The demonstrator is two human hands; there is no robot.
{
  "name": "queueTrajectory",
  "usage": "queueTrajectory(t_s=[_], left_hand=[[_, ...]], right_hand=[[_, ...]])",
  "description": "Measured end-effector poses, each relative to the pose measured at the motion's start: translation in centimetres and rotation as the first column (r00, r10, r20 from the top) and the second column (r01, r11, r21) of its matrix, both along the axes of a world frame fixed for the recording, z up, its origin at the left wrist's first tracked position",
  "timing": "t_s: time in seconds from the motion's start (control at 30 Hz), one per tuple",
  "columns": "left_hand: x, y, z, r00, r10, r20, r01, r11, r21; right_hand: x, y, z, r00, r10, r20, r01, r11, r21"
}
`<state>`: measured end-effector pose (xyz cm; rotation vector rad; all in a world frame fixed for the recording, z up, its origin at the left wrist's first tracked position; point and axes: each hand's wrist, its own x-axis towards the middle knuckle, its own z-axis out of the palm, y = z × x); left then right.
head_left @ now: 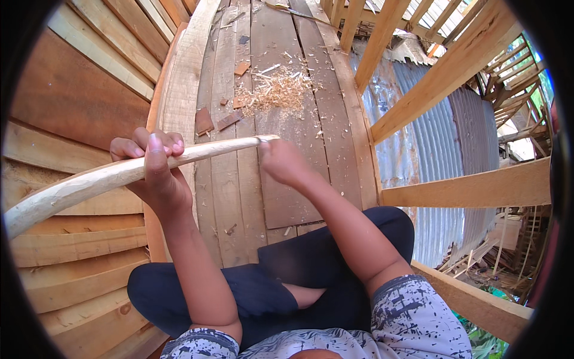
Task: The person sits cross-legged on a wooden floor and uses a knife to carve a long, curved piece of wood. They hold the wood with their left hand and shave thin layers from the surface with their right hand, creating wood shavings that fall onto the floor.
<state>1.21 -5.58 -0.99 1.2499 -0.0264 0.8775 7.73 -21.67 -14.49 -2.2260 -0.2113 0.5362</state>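
A long pale stick, stripped of bark and slightly curved, slants from the left rim up to the middle of the view. My left hand grips it partway along, thumb on top and fingers wrapped round. At the thin far end my right hand is closed in a fist, slightly blurred. A small dark edge shows against the stick beside that fist, perhaps a blade; the rest of whatever it holds is hidden. Both hands are raised above my crossed legs.
A heap of wood shavings lies on the plank floor, with small brown wood pieces nearby. Stacked boards form a wall at left. On the right runs a wooden railing, with corrugated metal sheets beyond.
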Motion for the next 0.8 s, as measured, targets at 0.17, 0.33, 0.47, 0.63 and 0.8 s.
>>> queueTrajectory(t_s=[0.17,0.33,0.47,0.63,0.8], left_hand=[[-0.8,0.8,-0.1,1.000,-0.013,-0.016,0.013,0.999,0.040],[-0.2,-0.7,0.2,0.999,-0.047,0.017,0.046,0.998,0.039],[-0.6,0.0,0.1,0.999,-0.033,0.007,0.033,0.998,0.048],[-0.3,-0.9,-0.3,0.992,0.125,0.024,-0.125,0.992,-0.004],[-0.3,-0.8,-1.1,0.983,0.172,0.059,-0.174,0.985,0.019]], right_hand=[[0.0,0.8,2.4,0.992,0.124,0.005,-0.124,0.992,0.026],[0.5,-0.2,-0.6,0.998,0.058,0.011,-0.058,0.998,-0.007],[1.4,-0.1,-3.1,0.996,0.076,-0.040,-0.077,0.996,-0.038],[-2.4,1.4,4.3,0.984,0.059,0.167,-0.089,0.980,0.178],[1.0,0.5,-0.7,1.000,-0.019,-0.007,0.020,0.984,0.180]])
